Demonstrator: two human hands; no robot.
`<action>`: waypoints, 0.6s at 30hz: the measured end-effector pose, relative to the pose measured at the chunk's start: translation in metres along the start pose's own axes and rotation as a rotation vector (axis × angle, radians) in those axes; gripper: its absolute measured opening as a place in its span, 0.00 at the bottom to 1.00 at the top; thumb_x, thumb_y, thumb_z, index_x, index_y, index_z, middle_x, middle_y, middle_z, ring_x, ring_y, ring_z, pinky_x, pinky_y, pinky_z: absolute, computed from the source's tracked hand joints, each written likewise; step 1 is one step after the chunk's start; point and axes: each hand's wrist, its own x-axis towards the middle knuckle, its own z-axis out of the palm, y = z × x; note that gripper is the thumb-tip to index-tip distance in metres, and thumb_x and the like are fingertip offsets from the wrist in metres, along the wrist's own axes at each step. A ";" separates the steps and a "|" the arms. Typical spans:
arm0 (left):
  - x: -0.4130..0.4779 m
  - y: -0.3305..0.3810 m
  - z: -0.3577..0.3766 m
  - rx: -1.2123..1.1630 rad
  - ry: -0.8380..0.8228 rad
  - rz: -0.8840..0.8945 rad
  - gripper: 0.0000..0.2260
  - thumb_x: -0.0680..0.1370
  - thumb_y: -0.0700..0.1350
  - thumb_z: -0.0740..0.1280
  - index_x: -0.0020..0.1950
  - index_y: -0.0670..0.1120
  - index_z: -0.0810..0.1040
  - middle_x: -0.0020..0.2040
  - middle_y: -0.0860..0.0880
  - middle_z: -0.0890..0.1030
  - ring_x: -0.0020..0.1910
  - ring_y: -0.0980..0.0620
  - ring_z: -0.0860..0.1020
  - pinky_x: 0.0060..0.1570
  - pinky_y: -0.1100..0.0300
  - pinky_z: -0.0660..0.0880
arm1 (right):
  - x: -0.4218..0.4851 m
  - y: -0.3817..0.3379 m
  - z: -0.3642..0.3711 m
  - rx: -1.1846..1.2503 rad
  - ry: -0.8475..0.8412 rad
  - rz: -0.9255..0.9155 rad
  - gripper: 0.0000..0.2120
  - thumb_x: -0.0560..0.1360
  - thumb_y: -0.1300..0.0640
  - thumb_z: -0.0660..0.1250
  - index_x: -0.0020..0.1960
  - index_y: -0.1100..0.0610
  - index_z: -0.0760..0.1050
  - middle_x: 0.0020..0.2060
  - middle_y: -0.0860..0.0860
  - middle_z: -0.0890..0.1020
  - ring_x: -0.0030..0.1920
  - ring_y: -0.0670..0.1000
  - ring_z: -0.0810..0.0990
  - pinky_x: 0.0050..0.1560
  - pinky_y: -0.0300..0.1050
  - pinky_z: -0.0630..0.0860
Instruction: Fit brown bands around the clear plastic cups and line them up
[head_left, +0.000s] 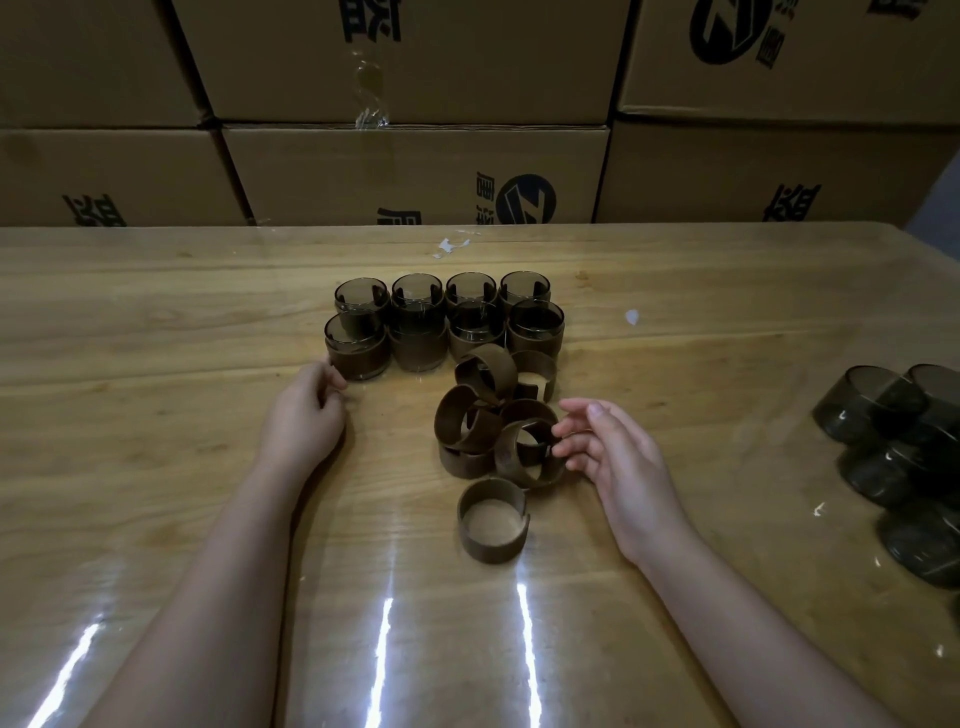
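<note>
1. Bands first: nearest me, a lone brown band (493, 519) stands on edge on the worktop (156, 519), with a split showing on its right side. It looks light, thin and springy. I'd pinch it across the wall and spread it at the split.
2. Off at the right edge lie the bare cups (893, 447), smoky-clear and heaped on their sides, well apart from everything else. I judge them stiff, light and slick, likely to scuff or crack under a hard squeeze, so best held round the wall.
3. The right hand (618, 462) reaches in with fingers (571, 426) straight and relaxed, their tips at the pile of loose bands (483, 421), gripping nothing.
4. The left hand (306, 415) has its fingers loosely curled and empty, just beside the front-left banded cup (358, 353). I cannot tell whether they touch it.
5. Beyond stand the banded cups (452, 322), upright in two close rows of four.
6. The worktop is wood under a glossy clear sheet with glare streaks, so things probably slide easily. Stacked cardboard boxes (415, 171) wall off the back, and the light is dim.
</note>
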 end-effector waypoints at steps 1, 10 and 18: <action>0.000 0.000 0.000 0.005 0.002 -0.003 0.06 0.77 0.34 0.61 0.49 0.43 0.74 0.49 0.47 0.77 0.46 0.48 0.71 0.44 0.59 0.64 | 0.000 0.001 0.000 -0.001 -0.001 0.001 0.12 0.81 0.56 0.57 0.53 0.55 0.79 0.40 0.51 0.83 0.41 0.48 0.81 0.42 0.40 0.76; -0.016 0.017 0.005 0.060 0.072 0.046 0.06 0.77 0.42 0.65 0.54 0.43 0.75 0.61 0.44 0.72 0.62 0.44 0.71 0.61 0.50 0.71 | -0.003 0.003 0.001 -0.061 0.033 -0.021 0.11 0.81 0.61 0.59 0.51 0.55 0.80 0.38 0.50 0.82 0.40 0.48 0.81 0.41 0.40 0.76; -0.074 0.062 0.023 -0.180 0.096 0.208 0.04 0.79 0.45 0.63 0.44 0.49 0.73 0.43 0.50 0.74 0.40 0.59 0.73 0.38 0.64 0.70 | -0.012 -0.001 -0.004 -0.220 0.163 -0.064 0.12 0.81 0.59 0.61 0.46 0.49 0.80 0.37 0.45 0.83 0.41 0.41 0.81 0.44 0.37 0.74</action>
